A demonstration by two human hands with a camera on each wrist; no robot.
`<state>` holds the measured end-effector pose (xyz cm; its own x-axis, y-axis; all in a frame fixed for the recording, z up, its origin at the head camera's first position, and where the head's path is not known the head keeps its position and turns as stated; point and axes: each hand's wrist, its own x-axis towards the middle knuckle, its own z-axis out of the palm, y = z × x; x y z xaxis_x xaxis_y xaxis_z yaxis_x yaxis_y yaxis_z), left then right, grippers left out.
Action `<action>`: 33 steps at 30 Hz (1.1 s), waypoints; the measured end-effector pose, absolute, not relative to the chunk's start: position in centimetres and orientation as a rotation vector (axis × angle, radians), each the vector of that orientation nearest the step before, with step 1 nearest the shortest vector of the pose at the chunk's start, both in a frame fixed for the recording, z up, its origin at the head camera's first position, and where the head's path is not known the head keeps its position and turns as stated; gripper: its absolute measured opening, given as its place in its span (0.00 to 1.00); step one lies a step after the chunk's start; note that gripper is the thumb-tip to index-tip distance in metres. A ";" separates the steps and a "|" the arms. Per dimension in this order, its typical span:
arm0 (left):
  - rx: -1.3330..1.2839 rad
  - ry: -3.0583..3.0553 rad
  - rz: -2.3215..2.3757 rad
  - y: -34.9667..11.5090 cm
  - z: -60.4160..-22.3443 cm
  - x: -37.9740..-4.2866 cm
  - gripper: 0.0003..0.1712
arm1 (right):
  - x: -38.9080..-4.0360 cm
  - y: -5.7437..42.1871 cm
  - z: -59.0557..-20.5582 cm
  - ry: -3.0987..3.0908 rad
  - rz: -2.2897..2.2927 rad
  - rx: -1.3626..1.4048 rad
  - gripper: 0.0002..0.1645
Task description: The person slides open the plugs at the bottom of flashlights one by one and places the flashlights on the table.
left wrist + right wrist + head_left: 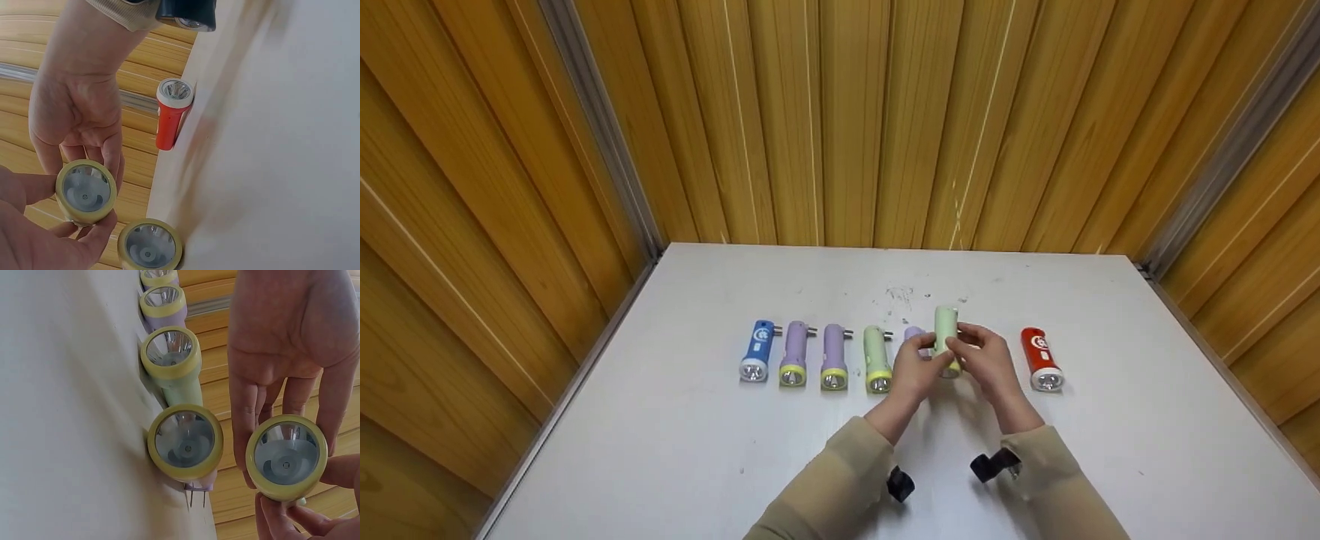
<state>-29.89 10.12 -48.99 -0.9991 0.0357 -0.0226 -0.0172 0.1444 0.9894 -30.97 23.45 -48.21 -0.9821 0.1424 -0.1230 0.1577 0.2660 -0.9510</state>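
Observation:
Both hands hold a pale green flashlight (946,324) above the table, its lens end toward me. The left hand (916,373) grips its left side and the right hand (988,361) its right side, thumbs on the near face. Both wrist views look straight at its yellow-rimmed lens (287,461) between the fingers. Close beside the left hand lies a purple flashlight (913,333), mostly covered by that hand in the head view; its two plug prongs show in the right wrist view. Left of it lies another pale green flashlight (877,358) with a yellow rim.
Farther left in the row are two purple flashlights (833,356) (793,352) and a blue flashlight (757,350) with a white rim. A red flashlight (1041,358) lies right of the hands. The white table (660,420) meets wood-patterned walls (847,127).

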 end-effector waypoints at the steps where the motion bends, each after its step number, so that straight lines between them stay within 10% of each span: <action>1: 0.022 2.343 2.037 9.9 -49.0 -29.8 0.26 | -30.9 23.3 -48.2 2.496 -1.881 0.291 0.33; 33: 0.183 2.355 2.184 6.0 -50.9 -26.9 0.29 | -28.1 18.9 -49.6 2.466 -2.157 0.096 0.33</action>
<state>-26.89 5.97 -50.90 -0.9907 0.0323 0.1320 0.1341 0.0732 0.9883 -28.07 18.95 -49.65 -0.9891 0.1331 0.0638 -0.0455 0.1362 -0.9896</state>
